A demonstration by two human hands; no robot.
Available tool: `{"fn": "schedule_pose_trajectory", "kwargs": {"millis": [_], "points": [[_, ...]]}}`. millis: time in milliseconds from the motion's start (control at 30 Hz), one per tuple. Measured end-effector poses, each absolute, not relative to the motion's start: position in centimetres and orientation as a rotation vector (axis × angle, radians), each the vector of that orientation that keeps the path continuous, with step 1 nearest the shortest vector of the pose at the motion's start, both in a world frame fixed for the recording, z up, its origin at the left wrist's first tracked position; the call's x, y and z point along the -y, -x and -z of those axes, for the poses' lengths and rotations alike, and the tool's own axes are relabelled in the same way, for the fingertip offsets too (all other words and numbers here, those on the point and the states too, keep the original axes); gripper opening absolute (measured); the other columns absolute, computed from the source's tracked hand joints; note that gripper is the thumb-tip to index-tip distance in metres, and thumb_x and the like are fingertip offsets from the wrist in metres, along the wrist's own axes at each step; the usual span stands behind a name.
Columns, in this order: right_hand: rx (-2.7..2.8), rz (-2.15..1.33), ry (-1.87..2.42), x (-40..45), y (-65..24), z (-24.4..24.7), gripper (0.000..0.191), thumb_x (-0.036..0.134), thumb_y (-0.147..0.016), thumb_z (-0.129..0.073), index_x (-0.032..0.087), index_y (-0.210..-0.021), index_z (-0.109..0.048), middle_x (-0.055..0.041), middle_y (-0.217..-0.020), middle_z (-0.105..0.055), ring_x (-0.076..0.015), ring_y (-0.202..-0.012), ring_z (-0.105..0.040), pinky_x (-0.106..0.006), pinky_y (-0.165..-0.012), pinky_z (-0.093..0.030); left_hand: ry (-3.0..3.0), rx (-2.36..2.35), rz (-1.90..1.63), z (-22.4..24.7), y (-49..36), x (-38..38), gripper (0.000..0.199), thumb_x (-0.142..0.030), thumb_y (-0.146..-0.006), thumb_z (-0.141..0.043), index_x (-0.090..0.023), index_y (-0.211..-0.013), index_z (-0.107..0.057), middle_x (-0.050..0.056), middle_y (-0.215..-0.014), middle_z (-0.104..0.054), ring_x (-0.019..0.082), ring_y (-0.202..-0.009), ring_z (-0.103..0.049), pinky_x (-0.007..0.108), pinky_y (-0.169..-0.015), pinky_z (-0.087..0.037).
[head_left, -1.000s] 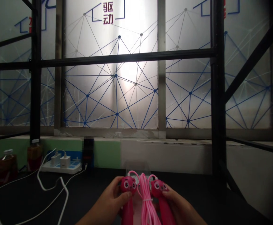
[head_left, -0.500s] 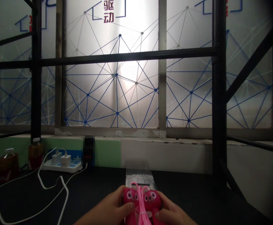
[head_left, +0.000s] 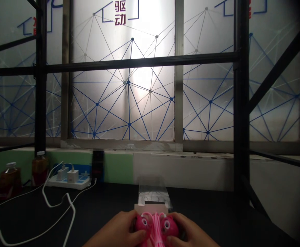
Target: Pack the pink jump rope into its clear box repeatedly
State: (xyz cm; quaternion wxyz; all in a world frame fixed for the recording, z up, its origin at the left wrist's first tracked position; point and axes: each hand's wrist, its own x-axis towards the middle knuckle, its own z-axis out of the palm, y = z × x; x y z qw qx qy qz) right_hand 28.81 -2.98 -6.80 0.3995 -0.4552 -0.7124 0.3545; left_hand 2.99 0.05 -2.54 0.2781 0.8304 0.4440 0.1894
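My left hand (head_left: 117,228) and my right hand (head_left: 188,230) sit low in the view, close together at the near edge of the black table (head_left: 108,212). The left hand is shut on a pink jump rope handle (head_left: 142,223) with a cartoon animal face. The right hand is shut on a matching handle (head_left: 168,226). A bundle of pink rope (head_left: 156,228) runs between them, its lower part hidden by my fingers. Just beyond the handles lies a clear plastic bag (head_left: 152,193) with a pale pink card (head_left: 152,207) at its near end.
At the left of the table stands a white power strip (head_left: 67,181) with white chargers, and white cables (head_left: 57,209) trail across the tabletop. Two bottles of amber liquid (head_left: 10,181) stand further left. A black metal rack frame (head_left: 241,103) rises at the right.
Both handles have moved lower in the view and closer together, with my hands following. The rope is gathered more tightly between them, and more of the plastic bag and card shows.
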Motion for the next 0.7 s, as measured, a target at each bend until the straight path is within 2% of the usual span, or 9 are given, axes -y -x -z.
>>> {"fn": "schedule_pose_trajectory", "kwargs": {"millis": [167, 300, 433, 600, 700], "points": [[1.879, -0.838, 1.218, 3.6, -28.7, 6.1, 0.025, 0.033, -0.092, -0.06, 0.021, -0.113, -0.065, -0.0079, -0.106, -0.077, -0.0308, -0.098, -0.071, -0.038, -0.084, -0.052, -2.259, -1.203, -0.508, 2.2, -2.3, -0.3, 0.027, -0.047, -0.088, -0.068, -0.022, -0.097, -0.071, -0.001, -0.08, -0.069, 0.019, -0.07, -0.058, 0.025, -0.057, -0.031], [1.92, -0.774, 1.288, 3.6, -28.4, 6.4, 0.027, 0.034, -0.092, -0.058, 0.02, -0.115, -0.063, -0.0104, -0.107, -0.077, -0.0315, -0.097, -0.071, -0.038, -0.082, -0.051, -2.292, -1.197, -0.482, 1.8, -2.0, -0.4, 0.023, -0.042, -0.086, -0.068, -0.022, -0.096, -0.073, 0.0, -0.086, -0.071, 0.02, -0.073, -0.059, 0.025, -0.06, -0.033], [1.939, -0.746, 1.266, 2.9, -28.2, 7.5, 0.03, 0.038, -0.094, -0.055, 0.02, -0.117, -0.062, -0.0117, -0.106, -0.076, -0.0318, -0.098, -0.07, -0.041, -0.086, -0.05, -2.292, -1.204, -0.5, 1.6, -2.1, -0.3, 0.021, -0.038, -0.084, -0.068, -0.022, -0.096, -0.075, 0.0, -0.086, -0.072, 0.02, -0.074, -0.06, 0.025, -0.061, -0.034], [2.026, -0.445, 1.43, 2.5, -27.9, 8.0, 0.043, 0.044, -0.095, -0.053, 0.016, -0.124, -0.066, -0.0189, -0.115, -0.069, -0.0359, -0.107, -0.067, -0.048, -0.093, -0.051, -2.29, -1.174, -0.522, 1.6, -2.2, -0.2, 0.022, -0.04, -0.085, -0.069, -0.022, -0.097, -0.074, -0.002, -0.083, -0.07, 0.019, -0.072, -0.058, 0.025, -0.062, -0.034], [2.052, -0.238, 1.463, 2.1, -27.8, 8.9, 0.045, 0.043, -0.087, -0.064, 0.021, -0.125, -0.069, -0.0197, -0.121, -0.068, -0.0407, -0.109, -0.066, -0.046, -0.081, -0.056, -2.27, -1.168, -0.53, 1.8, -2.6, 0.0, 0.02, -0.035, -0.085, -0.069, -0.021, -0.098, -0.073, 0.0, -0.087, -0.071, 0.02, -0.076, -0.06, 0.025, -0.064, -0.036]]}}
